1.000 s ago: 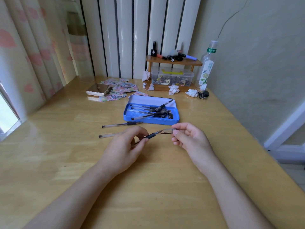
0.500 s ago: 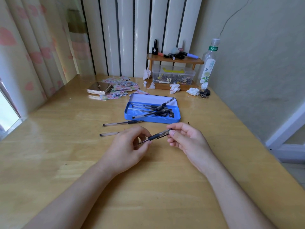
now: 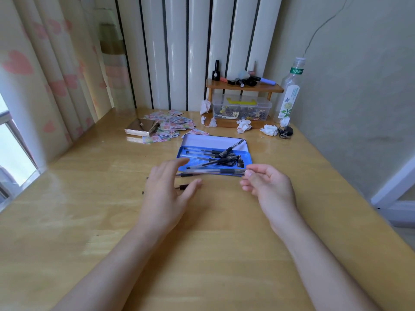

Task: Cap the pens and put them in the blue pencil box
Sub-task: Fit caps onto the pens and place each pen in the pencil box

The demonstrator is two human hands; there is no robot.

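Your right hand pinches a blurred pen, seemingly capped, before the blue pencil box; your left hand hovers, fingers spread.

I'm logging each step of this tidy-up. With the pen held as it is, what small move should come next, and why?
Probably carry the pen a little forward and lay it in the blue pencil box. The right hand pinches it at one end, level, just at the box's near edge; the left hand is open and off it. It looks capped, though motion blur leaves that unsure.
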